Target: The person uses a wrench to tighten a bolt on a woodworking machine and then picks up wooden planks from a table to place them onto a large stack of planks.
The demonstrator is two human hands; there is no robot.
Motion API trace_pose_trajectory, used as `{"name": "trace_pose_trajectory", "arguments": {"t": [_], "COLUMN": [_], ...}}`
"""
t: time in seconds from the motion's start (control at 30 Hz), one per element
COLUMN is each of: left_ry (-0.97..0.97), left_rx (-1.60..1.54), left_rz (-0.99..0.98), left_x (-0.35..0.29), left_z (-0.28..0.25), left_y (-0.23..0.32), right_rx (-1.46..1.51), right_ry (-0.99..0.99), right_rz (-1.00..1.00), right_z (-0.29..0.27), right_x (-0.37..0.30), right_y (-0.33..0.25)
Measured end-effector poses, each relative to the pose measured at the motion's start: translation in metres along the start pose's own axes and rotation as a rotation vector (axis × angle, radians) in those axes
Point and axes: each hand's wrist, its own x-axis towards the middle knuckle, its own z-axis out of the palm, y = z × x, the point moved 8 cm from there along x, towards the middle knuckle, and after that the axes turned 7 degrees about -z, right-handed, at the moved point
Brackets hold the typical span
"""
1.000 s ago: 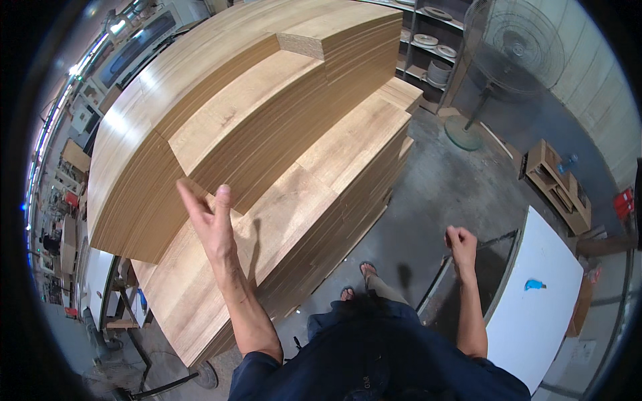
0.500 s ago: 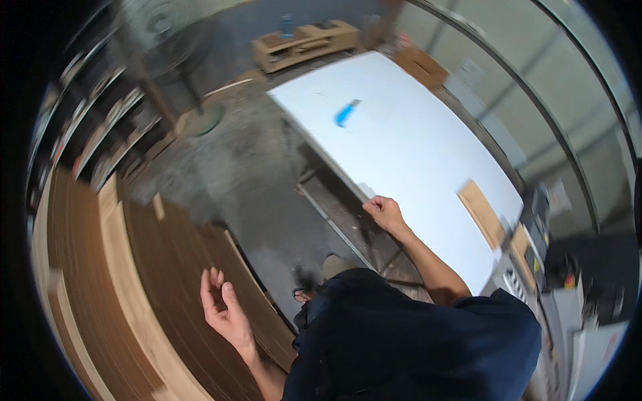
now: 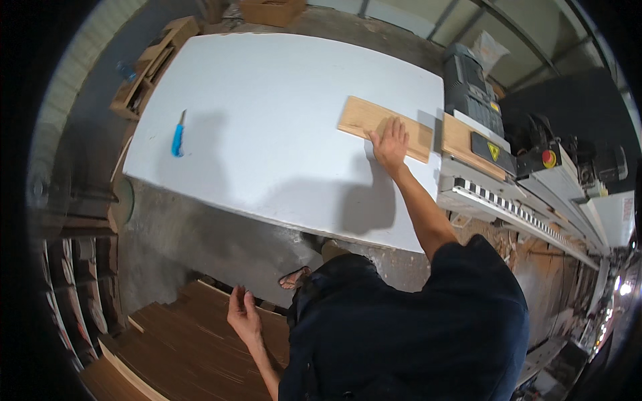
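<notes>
A light wooden board (image 3: 364, 115) lies flat on the white tabletop (image 3: 267, 113), towards its right end. My right hand (image 3: 392, 147) reaches across the table and rests over the board's near edge, fingers stretched out and a little spread. Down at the lower left, my left hand (image 3: 245, 316) hangs above a stack of brown boards (image 3: 200, 334), its fingers loosely apart with nothing seen in them. A blue-handled knife (image 3: 178, 139) lies on the left part of the table, well away from both hands.
Right of the table stands a machine (image 3: 495, 207) with a toothed track, a red button (image 3: 548, 158) and another wooden board (image 3: 461, 137) at its infeed. A grey motor (image 3: 471, 87) sits behind. A wooden shelf unit (image 3: 144, 83) and a cardboard box (image 3: 271, 12) stand beyond the table.
My view has swung right towards the machine. My right hand has left the table's near edge and come onto the wooden board. My left hand still hangs by the stack.
</notes>
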Motion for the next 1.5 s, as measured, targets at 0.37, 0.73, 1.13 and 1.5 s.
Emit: {"name": "trace_pose_trajectory", "arguments": {"t": [0.37, 0.73, 1.13, 1.5], "left_ry": [-0.424, -0.404, -0.415, -0.393], "left_rx": [0.479, 0.870, 0.817, 0.717], "left_rz": [0.659, 1.196, 1.142, 1.176], "left_x": [0.022, 0.080, 0.087, 0.093], "left_z": [0.268, 0.427, 0.425, 0.415], "left_y": [0.171, 0.189, 0.184, 0.185], "right_rx": [-0.022, 0.042, 0.104, 0.416], "right_ry": [-0.191, -0.178, -0.012, 0.258], "right_rz": [0.038, 0.164, 0.122, 0.611], "right_z": [-0.001, -0.028, -0.063, -0.063], "right_x": [-0.052, -0.092, -0.114, -0.108], "right_y": [-0.021, 0.008, 0.022, 0.134]}}
